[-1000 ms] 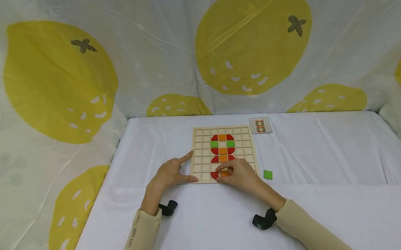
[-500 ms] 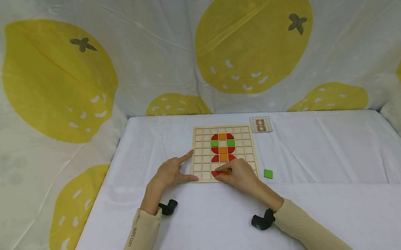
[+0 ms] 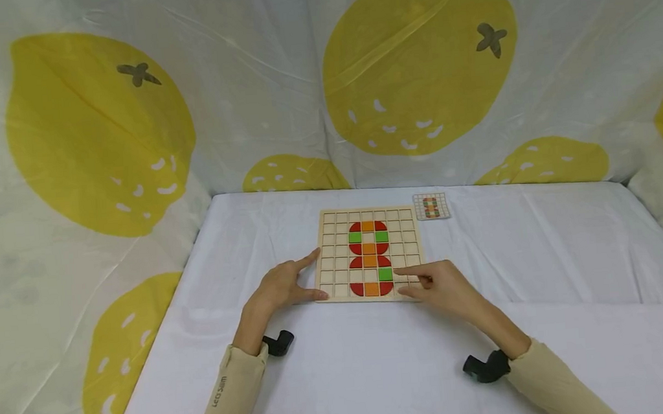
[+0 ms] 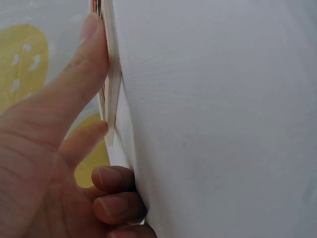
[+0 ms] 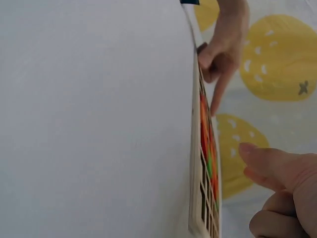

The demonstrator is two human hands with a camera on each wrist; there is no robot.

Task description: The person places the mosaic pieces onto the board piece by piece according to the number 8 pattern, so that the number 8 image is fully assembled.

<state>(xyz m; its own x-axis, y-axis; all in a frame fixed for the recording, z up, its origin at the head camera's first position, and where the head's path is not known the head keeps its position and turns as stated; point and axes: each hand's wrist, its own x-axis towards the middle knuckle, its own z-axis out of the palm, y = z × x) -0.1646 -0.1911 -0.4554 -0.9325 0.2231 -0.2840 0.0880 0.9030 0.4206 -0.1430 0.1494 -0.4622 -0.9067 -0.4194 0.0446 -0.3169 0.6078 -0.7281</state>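
Observation:
A square wooden grid board [image 3: 405,234] lies flat on the white-covered table. Red quarter-round, orange and green tiles form an eight-like figure in its middle columns. My left hand [image 3: 279,286] steadies the board, thumb at its front left corner and straight index finger at the left edge; the other fingers curl on the cloth in the left wrist view. Over the board's right front part is my right hand [image 3: 439,284], index and thumb extended and apart, nothing visible between them. Its index fingertip is right beside a green tile [image 3: 385,274].
A small pattern card [image 3: 431,207] showing the same kind of figure lies by the board's far right corner. Behind the table hangs a lemon-print cloth [image 3: 274,75]. Black camera mounts [image 3: 487,368] sit at both wrists.
My right hand has drawn back to the right from the front row, uncovering the green tile and a red one. The loose green tile right of the board is out of sight. Left hand unmoved.

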